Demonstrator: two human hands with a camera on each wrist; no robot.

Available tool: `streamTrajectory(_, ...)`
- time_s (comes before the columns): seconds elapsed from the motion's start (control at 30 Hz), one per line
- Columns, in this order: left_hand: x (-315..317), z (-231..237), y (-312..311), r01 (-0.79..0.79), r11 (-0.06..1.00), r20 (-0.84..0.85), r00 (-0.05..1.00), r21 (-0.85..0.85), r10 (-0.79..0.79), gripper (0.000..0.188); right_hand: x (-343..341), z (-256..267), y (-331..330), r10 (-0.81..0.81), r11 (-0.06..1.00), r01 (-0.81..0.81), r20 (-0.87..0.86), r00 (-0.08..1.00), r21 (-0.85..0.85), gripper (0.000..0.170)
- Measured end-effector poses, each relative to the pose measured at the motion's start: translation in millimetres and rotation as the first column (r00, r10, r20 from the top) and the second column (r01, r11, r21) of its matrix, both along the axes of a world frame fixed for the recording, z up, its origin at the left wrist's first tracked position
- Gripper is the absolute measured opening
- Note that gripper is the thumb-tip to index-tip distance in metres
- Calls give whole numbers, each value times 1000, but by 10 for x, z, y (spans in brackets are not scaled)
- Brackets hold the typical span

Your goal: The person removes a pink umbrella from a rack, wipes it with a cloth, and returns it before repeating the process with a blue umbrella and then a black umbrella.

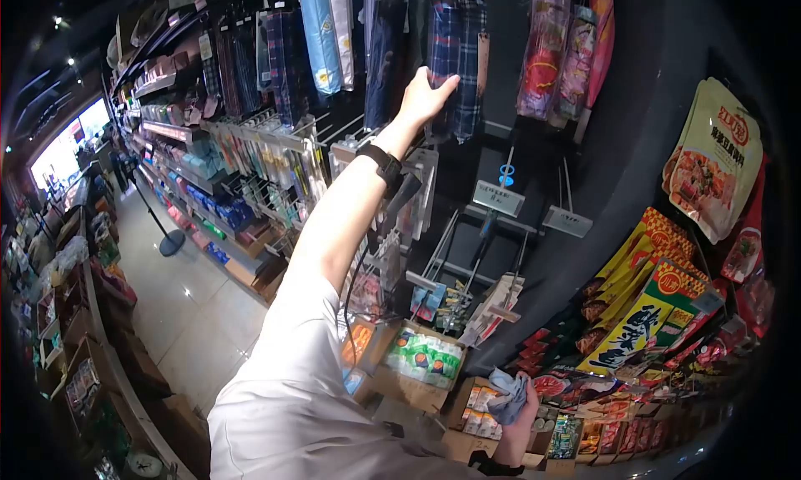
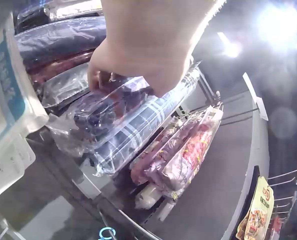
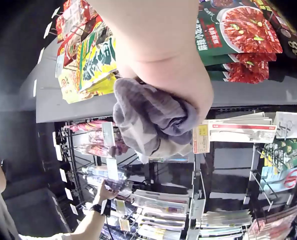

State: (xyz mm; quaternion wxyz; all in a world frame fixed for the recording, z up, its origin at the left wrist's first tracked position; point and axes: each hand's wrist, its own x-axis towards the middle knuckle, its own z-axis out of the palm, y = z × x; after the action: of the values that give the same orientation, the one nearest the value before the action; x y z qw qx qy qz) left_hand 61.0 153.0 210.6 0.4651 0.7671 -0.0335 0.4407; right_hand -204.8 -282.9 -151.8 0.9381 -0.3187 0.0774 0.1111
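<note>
So the umbrella [image 1: 445, 38] was a dark blue plaid one, folded up long and slim in a shiny clear sleeve, with the plastic all crinkly and loose at the bottom end. It hung pretty much straight down, and the left hand [image 1: 425, 103] had fingers and thumb around it. The cloth [image 3: 148, 117] was greyish-blue with a paler patch, soft looking, scrunched into a messy wad with deep folds, and the right hand [image 1: 521, 415] held it.
</note>
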Motion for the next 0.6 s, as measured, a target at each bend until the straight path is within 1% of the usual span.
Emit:
streamTrajectory(0.03,-37,1,14,-7,1000,-20,1000,15,8,56,18,-2,9,-26,1000,26,-5,1000,16,28)
streamTrajectory(0.07,-8,-21,57,-46,999,0,999,28,46,57,13,18,-18,11,1000,-11,28,1000,-18,27)
streamTrajectory(0.1,-83,4,44,-24,1000,-14,1000,16,24,56,19,47,-21,7,1000,-6,26,1000,-22,27)
streamTrajectory(0.17,-111,6,36,-45,999,36,998,20,44,55,27,75,-31,-5,1000,6,27,1000,-30,27)
streamTrajectory(0.2,-126,25,20,-49,999,27,998,18,48,54,43,61,-34,-23,999,23,2,1000,-30,27)
streamTrajectory(0.3,-163,144,-51,-53,999,21,998,12,53,54,117,-77,-93,-25,999,25,1,1000,-38,27)
streamTrajectory(0.37,-175,256,-108,-47,999,23,999,-2,47,54,156,-158,-122,-26,1000,26,-17,1000,-7,27)
streamTrajectory(0.47,-3,339,-75,-46,999,56,997,-7,47,55,210,-169,-149,-36,999,38,-55,998,31,26)
streamTrajectory(0.5,-8,357,-89,-59,998,48,997,0,59,57,211,-161,-157,-39,998,42,-72,997,41,26)
streamTrajectory(0.53,-16,364,-101,-72,997,39,997,8,71,58,216,-154,-158,-41,999,41,-68,997,0,26)
streamTrajectory(0.6,-1,346,-107,-76,997,38,996,0,76,64,229,-186,-159,-31,999,31,-35,999,-13,27)
